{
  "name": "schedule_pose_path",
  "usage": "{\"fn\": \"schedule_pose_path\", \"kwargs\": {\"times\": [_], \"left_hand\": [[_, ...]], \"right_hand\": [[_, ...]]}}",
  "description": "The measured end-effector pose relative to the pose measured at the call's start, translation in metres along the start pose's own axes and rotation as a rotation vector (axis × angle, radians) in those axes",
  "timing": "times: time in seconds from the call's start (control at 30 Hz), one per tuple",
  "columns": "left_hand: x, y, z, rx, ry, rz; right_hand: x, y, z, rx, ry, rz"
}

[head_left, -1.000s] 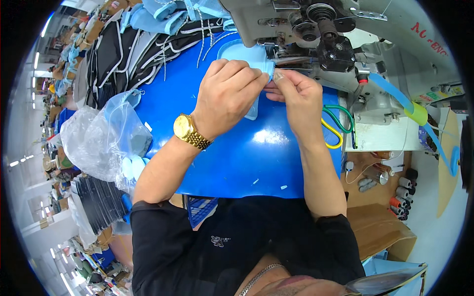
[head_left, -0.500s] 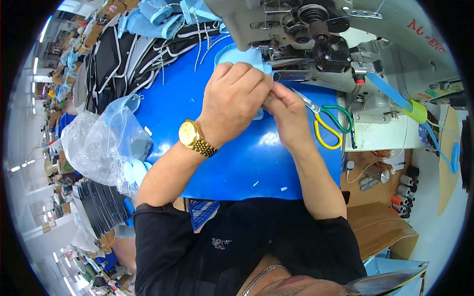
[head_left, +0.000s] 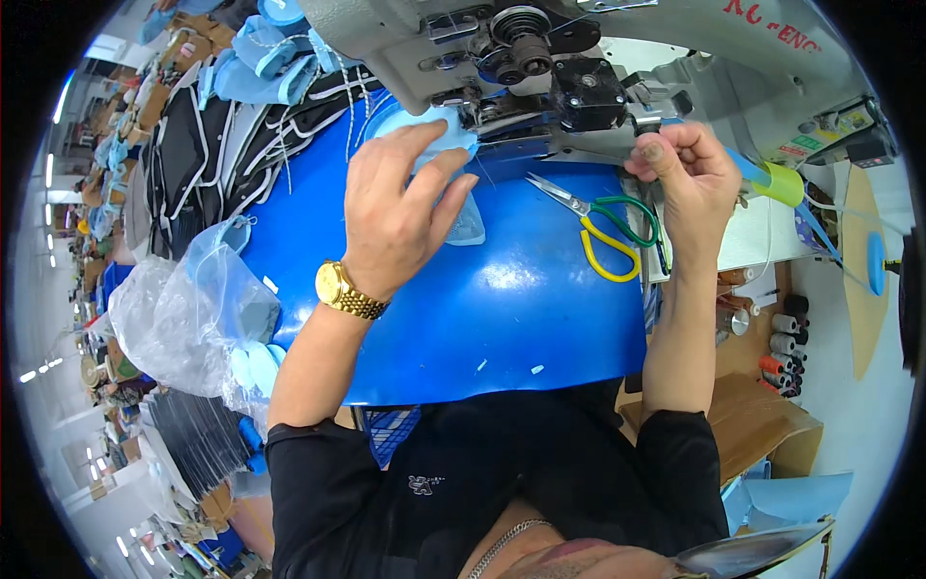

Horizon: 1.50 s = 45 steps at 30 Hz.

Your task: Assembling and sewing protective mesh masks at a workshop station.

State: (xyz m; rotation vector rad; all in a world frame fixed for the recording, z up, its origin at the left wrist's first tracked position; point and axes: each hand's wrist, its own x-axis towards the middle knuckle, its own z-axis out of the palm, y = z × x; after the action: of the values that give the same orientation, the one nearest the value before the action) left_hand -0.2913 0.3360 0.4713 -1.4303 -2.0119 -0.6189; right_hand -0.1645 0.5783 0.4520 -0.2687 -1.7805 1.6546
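My left hand (head_left: 395, 207), a gold watch at its wrist, hovers with spread fingers over a light-blue fabric piece (head_left: 468, 227). One edge of that piece sits at the working end of a sewing machine (head_left: 590, 95). A loose thread hangs near it. Farther right, my right hand (head_left: 690, 188) is closed, thumb against curled fingers, beside the machine's front parts and a blue strip (head_left: 747, 168). What the fingers grip, if anything, is hidden. Between the hands, scissors (head_left: 577, 204) with one green and one yellow handle lie on the blue work surface (head_left: 521, 328), blades apart.
Black pieces with pale edging (head_left: 198, 145) and light-blue pieces with cords (head_left: 265, 72) are piled at the far left. A clear plastic bag (head_left: 159, 314) lies nearer. A yellow-green ring (head_left: 785, 185) surrounds the strip. Thread spools (head_left: 783, 343) and a cardboard box (head_left: 762, 425) are at right.
My hands have parted from their pinch at the fabric edge. The left has opened and moved left; the right has gone right to the machine's front. The view has shifted somewhat.
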Motion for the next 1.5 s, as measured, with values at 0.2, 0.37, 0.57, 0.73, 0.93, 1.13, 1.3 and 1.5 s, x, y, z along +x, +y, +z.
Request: {"fn": "schedule_pose_path", "kwargs": {"times": [0.2, 0.37, 0.57, 0.73, 0.93, 1.13, 1.3, 1.5], "left_hand": [[0.005, -0.015, -0.009, 0.0, -0.119, 0.042], [0.012, -0.016, -0.013, -0.192, -0.117, -0.126], [0.007, -0.011, -0.009, -0.163, -0.153, -0.089], [0.004, -0.001, -0.005, -0.094, -0.112, -0.04], [0.009, 0.009, 0.01, -0.012, -0.044, -0.078], [0.009, 0.011, 0.01, 0.052, -0.028, -0.066], [0.01, 0.01, 0.016, 0.115, -0.053, -0.085], [0.004, 0.002, -0.004, 0.054, -0.126, -0.087]], "right_hand": [[-0.047, 0.013, 0.041, 0.249, -0.095, 0.177], [-0.075, 0.026, 0.119, 0.513, -0.273, 0.342], [-0.067, 0.025, 0.132, 0.642, -0.315, 0.363], [-0.065, 0.028, 0.129, 0.659, -0.322, 0.349], [-0.056, 0.033, 0.124, 0.583, -0.318, 0.351], [-0.057, 0.038, 0.125, 0.557, -0.344, 0.362], [-0.052, 0.035, 0.125, 0.711, -0.301, 0.412], [-0.055, 0.025, 0.106, 0.437, -0.271, 0.426]]}}
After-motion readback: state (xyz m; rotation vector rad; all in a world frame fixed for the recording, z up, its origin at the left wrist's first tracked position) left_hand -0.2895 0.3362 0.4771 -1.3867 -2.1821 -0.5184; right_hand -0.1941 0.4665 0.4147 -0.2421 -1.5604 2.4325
